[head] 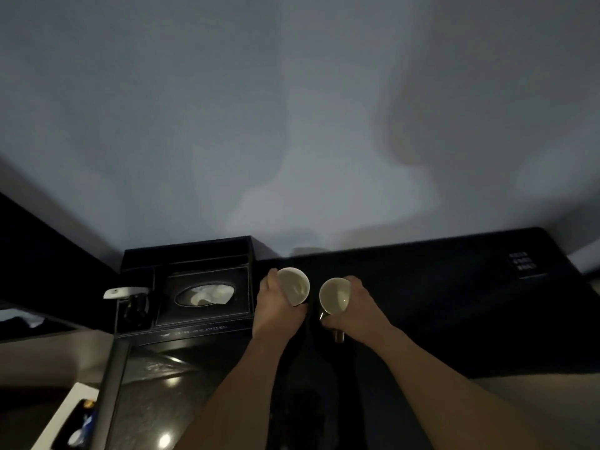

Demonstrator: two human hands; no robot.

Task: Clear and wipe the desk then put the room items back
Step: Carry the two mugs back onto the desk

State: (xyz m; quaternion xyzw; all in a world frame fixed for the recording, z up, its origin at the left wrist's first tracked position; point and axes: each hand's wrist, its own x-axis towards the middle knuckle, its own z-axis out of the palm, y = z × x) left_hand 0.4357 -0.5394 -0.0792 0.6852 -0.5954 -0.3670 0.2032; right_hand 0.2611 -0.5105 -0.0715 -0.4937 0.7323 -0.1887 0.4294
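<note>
Dim room, pale wall (292,108) | dark desk (454,319), organiser tray (181,254) at back-left corner | left hand (276,306), right hand (357,306), fingers each clamped on a white cup (297,285) (336,295) near back edge.

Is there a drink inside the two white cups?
No, the left cup held by the left hand and the right cup held by the right hand both show bare white insides.
</note>
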